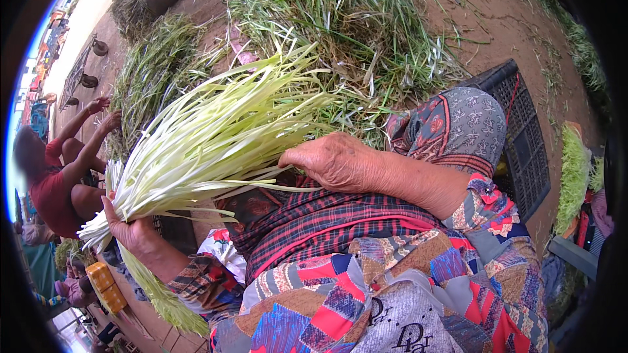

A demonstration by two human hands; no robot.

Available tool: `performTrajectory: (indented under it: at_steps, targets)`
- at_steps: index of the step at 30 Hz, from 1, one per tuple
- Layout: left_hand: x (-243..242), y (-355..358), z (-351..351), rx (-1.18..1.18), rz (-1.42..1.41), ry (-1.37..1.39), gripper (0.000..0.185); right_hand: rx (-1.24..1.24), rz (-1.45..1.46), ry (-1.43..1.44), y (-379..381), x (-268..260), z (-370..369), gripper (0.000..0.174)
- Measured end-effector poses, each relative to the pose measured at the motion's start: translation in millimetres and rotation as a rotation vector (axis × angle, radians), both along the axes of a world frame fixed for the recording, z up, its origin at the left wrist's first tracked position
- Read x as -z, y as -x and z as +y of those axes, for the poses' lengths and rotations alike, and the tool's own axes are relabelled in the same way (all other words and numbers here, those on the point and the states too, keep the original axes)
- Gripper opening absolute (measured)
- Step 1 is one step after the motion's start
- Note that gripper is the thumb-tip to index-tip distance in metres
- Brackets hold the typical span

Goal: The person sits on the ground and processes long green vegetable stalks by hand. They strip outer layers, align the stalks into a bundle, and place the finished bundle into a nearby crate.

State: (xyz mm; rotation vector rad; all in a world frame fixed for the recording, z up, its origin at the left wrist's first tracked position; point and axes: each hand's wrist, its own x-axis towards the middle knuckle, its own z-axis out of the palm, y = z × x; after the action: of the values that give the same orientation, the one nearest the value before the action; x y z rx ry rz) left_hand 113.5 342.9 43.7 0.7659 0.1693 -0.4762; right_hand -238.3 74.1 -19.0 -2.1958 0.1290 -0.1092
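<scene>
A large bunch of yellow chives [221,127], with white stems and pale yellow-green leaves, spreads across the middle of the head view. My left hand [128,228] is closed around its white stem end at the lower left. From there the leaves fan out to the upper right, above my lap. My right hand [333,162] lies at the lower side of the leaves, its fingers bent and their tips partly hidden. Whether it pinches any leaves cannot be made out.
Heaps of green leafy trimmings [343,24] cover the ground ahead. Beside my knee leans a black plastic crate [527,152]. A person in red [56,191] sits at the left. More pale chives lie at the right [571,176] and below my left arm [162,289]. An orange box [105,287] stands lower left.
</scene>
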Motion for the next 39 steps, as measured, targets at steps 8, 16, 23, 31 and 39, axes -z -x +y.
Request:
performTrajectory:
  at_steps: [8, 16, 23, 31, 39]
  targets:
    - [14.4, -18.3, 23.2, 0.044, 0.010, 0.073, 0.017, -0.093, -0.051, -0.675, -10.0, 3.4, 11.0, 0.023]
    - [21.3, -44.0, 48.6, 0.123, -0.110, 0.003, 0.015, 0.057, -0.100, -0.435, -12.8, 7.9, 23.8, 0.015]
    - [21.5, -75.4, 89.4, 0.150, -0.195, 0.064, 0.020, 0.724, -0.160, -0.363, -3.6, 24.8, -73.5, 0.018]
    - [20.6, -80.2, 121.8, 0.067, -0.234, 0.001, 0.021, 0.598, 0.050, -0.498, 17.4, 20.1, -96.5, 0.016]
    - [34.6, -66.6, 134.8, 0.003, -0.221, -0.062, 0.023, 0.006, 0.116, -0.394, 13.0, 25.9, -68.4, 0.036]
